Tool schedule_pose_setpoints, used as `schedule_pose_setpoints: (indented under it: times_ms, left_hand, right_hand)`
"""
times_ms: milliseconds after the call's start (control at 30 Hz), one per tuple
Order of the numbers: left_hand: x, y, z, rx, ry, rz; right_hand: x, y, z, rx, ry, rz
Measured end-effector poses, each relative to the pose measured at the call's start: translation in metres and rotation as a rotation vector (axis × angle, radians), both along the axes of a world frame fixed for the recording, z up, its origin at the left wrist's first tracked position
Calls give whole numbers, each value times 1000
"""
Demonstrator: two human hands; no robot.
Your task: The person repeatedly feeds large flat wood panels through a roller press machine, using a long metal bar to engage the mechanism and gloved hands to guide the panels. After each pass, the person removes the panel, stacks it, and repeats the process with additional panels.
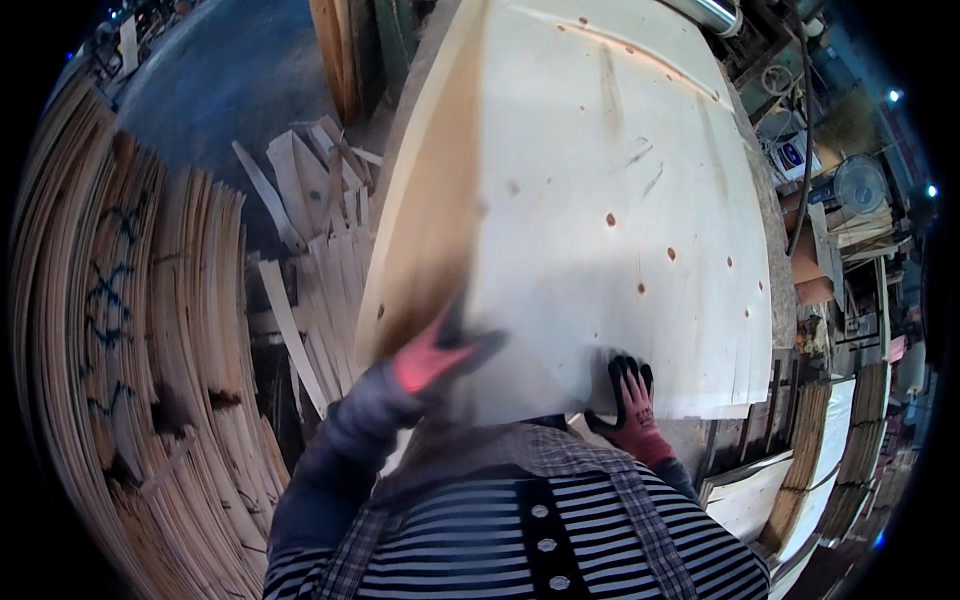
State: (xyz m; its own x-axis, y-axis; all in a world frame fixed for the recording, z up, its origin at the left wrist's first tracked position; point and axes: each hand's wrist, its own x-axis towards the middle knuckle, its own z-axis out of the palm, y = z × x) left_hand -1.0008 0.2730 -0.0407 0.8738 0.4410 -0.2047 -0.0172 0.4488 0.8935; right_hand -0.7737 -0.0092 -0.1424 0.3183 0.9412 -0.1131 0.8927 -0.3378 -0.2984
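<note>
A large pale wood veneer sheet (pixel 560 200) with several brown knots lies on a stack in front of me. Its left edge is raised and blurred, with a tan surface (pixel 420 230) showing beside it. My left hand (pixel 440 350), in a red glove with dark fingers, is at that edge near the closest corner. It is smeared by motion, but thumb and fingers appear closed around the sheet's edge. On the sheet's near right part rests my right hand (pixel 632 405), in a matching glove, its fingers spread flat over the near edge.
Tall stacks of veneer (pixel 190 330) stand along the left. Loose narrow wood strips (pixel 320 220) lie between them and the sheet. To the right are a round fan (pixel 860 185), more stacked sheets (pixel 800 460) and a dark hanging cable (pixel 806 130). A metal roller (pixel 710 14) sits at the far end.
</note>
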Motion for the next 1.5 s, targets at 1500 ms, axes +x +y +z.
schedule_pose_setpoints:
  times_ms: [1500]
  left_hand:
    - [-54,72,-55,569,196,361]
  right_hand:
    - [7,57,9,47,-83,-69]
